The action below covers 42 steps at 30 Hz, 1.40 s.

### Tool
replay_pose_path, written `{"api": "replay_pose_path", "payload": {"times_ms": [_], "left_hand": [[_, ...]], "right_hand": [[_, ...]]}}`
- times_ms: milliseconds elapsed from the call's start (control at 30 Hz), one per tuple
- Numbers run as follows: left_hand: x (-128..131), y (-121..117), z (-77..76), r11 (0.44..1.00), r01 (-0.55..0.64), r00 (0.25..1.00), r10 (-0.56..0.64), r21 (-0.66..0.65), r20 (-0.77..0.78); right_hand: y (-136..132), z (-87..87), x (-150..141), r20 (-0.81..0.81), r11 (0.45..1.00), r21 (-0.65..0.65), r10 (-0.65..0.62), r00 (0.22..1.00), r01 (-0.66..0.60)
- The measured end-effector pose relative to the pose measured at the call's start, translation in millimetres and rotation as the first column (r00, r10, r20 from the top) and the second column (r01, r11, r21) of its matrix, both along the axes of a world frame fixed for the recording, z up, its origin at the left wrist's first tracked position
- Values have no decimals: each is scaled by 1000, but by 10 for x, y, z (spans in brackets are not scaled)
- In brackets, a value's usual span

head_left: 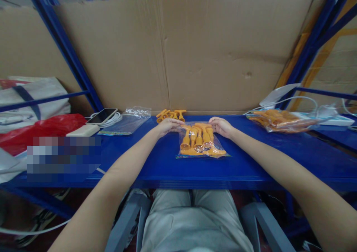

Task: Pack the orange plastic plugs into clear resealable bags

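A clear plastic bag (pixel 201 147) filled with several orange plastic parts lies flat on the blue shelf (pixel 156 166) in front of me. My left hand (pixel 167 125) pinches the bag's far left corner, fingers closed. My right hand (pixel 221 126) grips the far right corner the same way. Both hands sit at the bag's top edge, facing each other. A few loose orange parts (pixel 170 114) lie just behind my left hand, against the cardboard.
A cardboard sheet (pixel 195 51) walls off the back. Empty clear bags (pixel 126 121), a phone (pixel 102 115) with a white cable and a red bag (pixel 41 131) lie left. More bagged orange parts (pixel 279 120) and a white power strip (pixel 334 120) lie right. Blue rack struts frame both sides.
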<state>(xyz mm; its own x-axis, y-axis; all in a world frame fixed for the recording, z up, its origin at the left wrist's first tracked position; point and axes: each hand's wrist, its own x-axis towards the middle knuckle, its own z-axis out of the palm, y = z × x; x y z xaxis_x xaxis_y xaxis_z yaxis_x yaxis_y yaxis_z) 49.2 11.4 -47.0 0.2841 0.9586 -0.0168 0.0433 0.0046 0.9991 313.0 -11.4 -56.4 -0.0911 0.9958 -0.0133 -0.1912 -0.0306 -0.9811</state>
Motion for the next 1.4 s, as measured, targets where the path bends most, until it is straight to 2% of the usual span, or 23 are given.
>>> {"api": "replay_pose_path", "payload": {"times_ms": [267,467,600,733,800,900,1033,1133,1300,1400], "left_hand": [[23,-65,25,999,25,993,-21,25,-115],[18,-24,-6,989,67,975,-37,131,-220],[21,44,-44,956,98,934,7,276,-358],[22,92,-68,886,165,877,69,433,-475],[17,113,-79,834,219,853,88,506,-514],[11,143,-103,770,271,816,135,577,-562],[19,158,-132,743,285,768,201,606,-608],[24,151,-138,742,301,732,224,600,-644],[10,112,-107,733,328,627,303,596,-718],[-2,74,-72,730,357,540,347,582,-767]], "right_hand": [[8,-28,1,90,999,-7,39,995,-38],[3,-36,19,316,992,123,-9,949,-32],[33,3,63,547,954,279,-61,835,-113],[45,44,125,769,853,439,-195,608,-281],[41,54,144,821,820,456,-238,519,-346],[36,58,152,862,794,451,-270,428,-407],[46,46,160,880,764,456,-311,358,-457],[64,23,172,883,749,460,-327,338,-476],[63,1,151,895,766,427,-282,346,-481],[38,16,113,916,787,378,-241,321,-487]]}}
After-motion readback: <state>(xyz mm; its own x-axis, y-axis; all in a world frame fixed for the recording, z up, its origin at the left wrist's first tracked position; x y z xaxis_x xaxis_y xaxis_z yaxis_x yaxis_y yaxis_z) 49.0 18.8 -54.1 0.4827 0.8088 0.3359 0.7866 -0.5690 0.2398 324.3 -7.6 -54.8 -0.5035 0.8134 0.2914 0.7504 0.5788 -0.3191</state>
